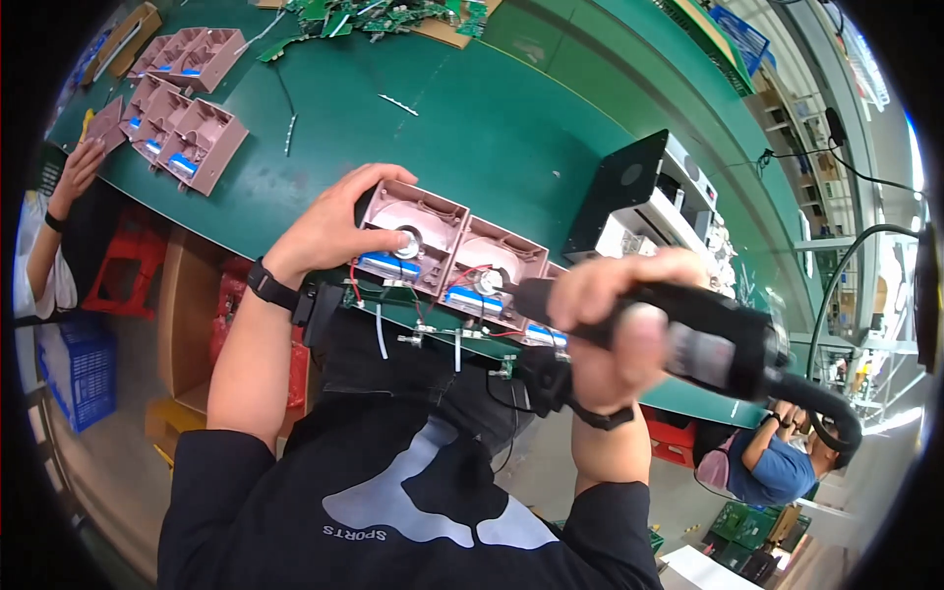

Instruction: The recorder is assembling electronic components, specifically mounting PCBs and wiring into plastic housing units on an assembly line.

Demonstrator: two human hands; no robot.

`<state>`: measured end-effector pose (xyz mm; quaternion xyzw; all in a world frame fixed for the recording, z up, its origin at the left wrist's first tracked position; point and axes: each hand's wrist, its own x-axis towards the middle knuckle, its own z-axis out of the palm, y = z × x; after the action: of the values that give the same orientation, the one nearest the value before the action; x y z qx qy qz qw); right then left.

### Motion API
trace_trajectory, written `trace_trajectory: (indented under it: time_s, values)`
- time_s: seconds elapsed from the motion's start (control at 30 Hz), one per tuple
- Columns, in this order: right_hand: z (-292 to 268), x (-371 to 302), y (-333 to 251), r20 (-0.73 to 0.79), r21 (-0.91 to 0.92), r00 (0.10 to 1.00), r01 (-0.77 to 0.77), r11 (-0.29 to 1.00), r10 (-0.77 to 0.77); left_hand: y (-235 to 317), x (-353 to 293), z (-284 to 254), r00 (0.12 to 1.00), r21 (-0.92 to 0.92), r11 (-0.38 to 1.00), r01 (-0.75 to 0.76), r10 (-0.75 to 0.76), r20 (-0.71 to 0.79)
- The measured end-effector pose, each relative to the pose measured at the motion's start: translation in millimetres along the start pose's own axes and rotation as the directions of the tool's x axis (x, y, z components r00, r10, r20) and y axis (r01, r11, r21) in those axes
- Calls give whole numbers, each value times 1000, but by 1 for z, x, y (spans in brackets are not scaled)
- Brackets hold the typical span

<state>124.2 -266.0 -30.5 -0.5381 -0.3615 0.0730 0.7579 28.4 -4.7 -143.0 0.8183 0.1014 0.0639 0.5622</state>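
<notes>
A row of pink plastic housings [454, 236] lies at the table's near edge. Round silver parts, blue battery-like cylinders [474, 301] and red wires sit inside them. My left hand [329, 224] grips the leftmost housing, fingers over its far left corner and thumb pressed on its round silver part [406, 244]. In my right hand [629, 320], blurred by motion, is a black electric screwdriver [708, 346] with a thick cable. Its front end points left toward the middle housing's round part [489, 282]; I cannot tell if they touch. Small circuit boards [418, 329] hang at the housings' near side.
More pink housings [202, 147] stand at the far left, near another person's hand [84, 167]. Green circuit boards [379, 18] are heaped at the back. A black and white machine [639, 197] stands to the right on the green table [472, 108]. Another person [777, 462] sits at the right.
</notes>
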Motion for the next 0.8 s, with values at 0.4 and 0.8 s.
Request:
trace_trajectory:
  time_s: [0.4,0.8]
  values:
    - [-122,43,-33,-354,-356,888,162,920,-294,-1,3,2,1000,27,999,-20,21,-4]
    - [-44,23,-45,-181,-18,983,37,999,-39,-1,4,3,998,61,996,-64,65,-10]
